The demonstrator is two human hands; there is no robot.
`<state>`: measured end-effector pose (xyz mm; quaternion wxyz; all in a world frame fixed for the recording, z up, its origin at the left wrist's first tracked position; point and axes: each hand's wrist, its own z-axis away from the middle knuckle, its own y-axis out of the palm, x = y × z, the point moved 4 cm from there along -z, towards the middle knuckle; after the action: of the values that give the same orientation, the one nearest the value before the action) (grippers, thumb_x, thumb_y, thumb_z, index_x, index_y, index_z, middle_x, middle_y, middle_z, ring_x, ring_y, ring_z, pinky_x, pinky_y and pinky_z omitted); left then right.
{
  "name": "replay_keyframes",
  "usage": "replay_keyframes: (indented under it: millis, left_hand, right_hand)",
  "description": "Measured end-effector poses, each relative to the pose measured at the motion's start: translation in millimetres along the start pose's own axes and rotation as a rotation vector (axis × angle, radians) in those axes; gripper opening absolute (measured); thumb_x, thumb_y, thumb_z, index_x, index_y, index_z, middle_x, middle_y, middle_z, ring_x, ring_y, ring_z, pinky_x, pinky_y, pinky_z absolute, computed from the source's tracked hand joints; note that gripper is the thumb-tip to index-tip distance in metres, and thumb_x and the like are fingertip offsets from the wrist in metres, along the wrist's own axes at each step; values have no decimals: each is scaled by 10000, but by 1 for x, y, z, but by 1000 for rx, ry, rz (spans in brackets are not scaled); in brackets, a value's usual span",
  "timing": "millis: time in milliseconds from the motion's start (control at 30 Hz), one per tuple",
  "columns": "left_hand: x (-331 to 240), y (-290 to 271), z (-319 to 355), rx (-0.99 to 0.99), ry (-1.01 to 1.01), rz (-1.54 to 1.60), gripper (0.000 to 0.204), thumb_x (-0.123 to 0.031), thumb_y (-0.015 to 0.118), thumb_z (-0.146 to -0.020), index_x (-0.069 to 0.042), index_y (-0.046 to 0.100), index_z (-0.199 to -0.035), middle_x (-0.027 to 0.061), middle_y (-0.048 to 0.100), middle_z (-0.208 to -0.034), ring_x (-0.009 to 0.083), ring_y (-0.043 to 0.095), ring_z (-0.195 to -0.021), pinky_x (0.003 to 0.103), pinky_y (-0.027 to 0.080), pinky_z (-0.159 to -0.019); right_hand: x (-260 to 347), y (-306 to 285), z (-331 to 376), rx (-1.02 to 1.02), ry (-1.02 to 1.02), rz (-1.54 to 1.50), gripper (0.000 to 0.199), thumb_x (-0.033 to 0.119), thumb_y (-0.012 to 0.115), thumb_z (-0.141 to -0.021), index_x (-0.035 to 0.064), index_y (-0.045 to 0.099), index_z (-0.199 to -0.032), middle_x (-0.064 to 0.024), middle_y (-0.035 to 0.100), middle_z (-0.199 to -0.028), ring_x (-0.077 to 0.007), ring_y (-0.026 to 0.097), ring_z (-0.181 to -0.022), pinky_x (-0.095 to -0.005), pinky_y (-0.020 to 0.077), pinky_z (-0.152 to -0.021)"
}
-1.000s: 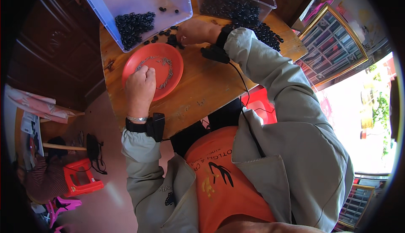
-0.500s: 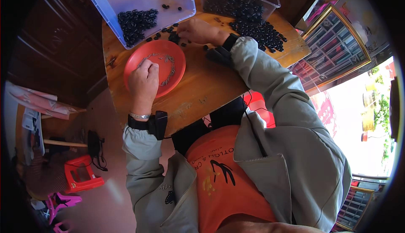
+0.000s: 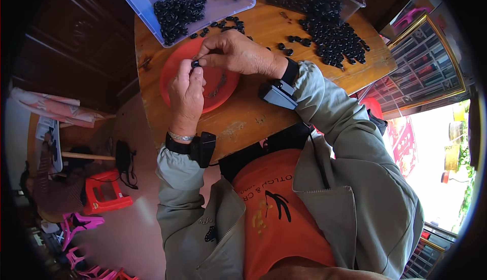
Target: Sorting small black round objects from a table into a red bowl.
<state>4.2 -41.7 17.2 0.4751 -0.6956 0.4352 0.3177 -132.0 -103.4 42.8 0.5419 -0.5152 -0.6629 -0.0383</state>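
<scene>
My left hand [image 3: 187, 95] and my right hand [image 3: 234, 54] meet fingertip to fingertip over a red plate [image 3: 167, 82]. Pinched between them is a small glossy black oval piece [image 3: 195, 63]; its exact kind is too small to make out. Both hands are closed on it. Thin silvery metal bits [image 3: 218, 85] lie in the plate, partly hidden by my hands. Just beyond the plate, loose black pieces [image 3: 231, 21] are scattered on the wooden table [image 3: 243, 120].
A clear plastic bin [image 3: 228, 1] with black pieces lies at the back left. Another clear bin [image 3: 350, 14] stands at the back right, a pile of black pieces [image 3: 340, 44] spread before it. A red stool [image 3: 106, 191] is on the floor at left.
My right hand has come left from the loose black pieces to my left hand, bringing a black piece over the plate. My left hand has risen slightly. The view has shifted a little.
</scene>
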Motion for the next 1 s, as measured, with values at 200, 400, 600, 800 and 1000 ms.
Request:
replay_keyframes:
  millis: [200,400,600,800,1000]
  left_hand:
    - [2,2,2,-3,3,0,168,-172,467,-909,-12,515,-902,76,524,-589,164,524,-524,297,417,-494]
    - [3,3,1,29,-18,-34,168,-166,473,-896,-2,512,-895,83,517,-591,171,518,-521,304,417,-495]
    - [6,3,1,64,-13,-35,163,-162,469,-895,-4,509,-888,84,524,-622,172,515,-529,298,416,-495]
    - [6,1,1,159,-116,298,199,-200,450,-924,-20,519,-875,28,536,-670,129,509,-569,238,409,-523]
    - [5,1,2,238,-206,624,241,-219,436,-928,4,526,-918,65,541,-730,136,521,-609,229,416,-544]
  right_hand:
    - [3,-3,5,-45,-69,132,134,123,660,-807,0,639,-855,-99,652,-765,-191,632,-709,-305,495,-665]
    - [-1,-3,8,-33,-55,48,109,108,644,-791,7,641,-830,-113,653,-731,-226,632,-653,-314,492,-617]
    - [-2,0,8,-26,-55,156,133,123,661,-748,4,629,-800,-116,630,-679,-189,622,-618,-313,478,-580]
    - [-4,-1,8,38,69,-137,120,112,643,-807,-4,633,-839,-59,637,-718,-118,595,-676,-278,476,-623]
    - [-1,0,8,114,15,-465,148,56,641,-849,-17,617,-975,-32,649,-804,-93,601,-782,-244,501,-715]
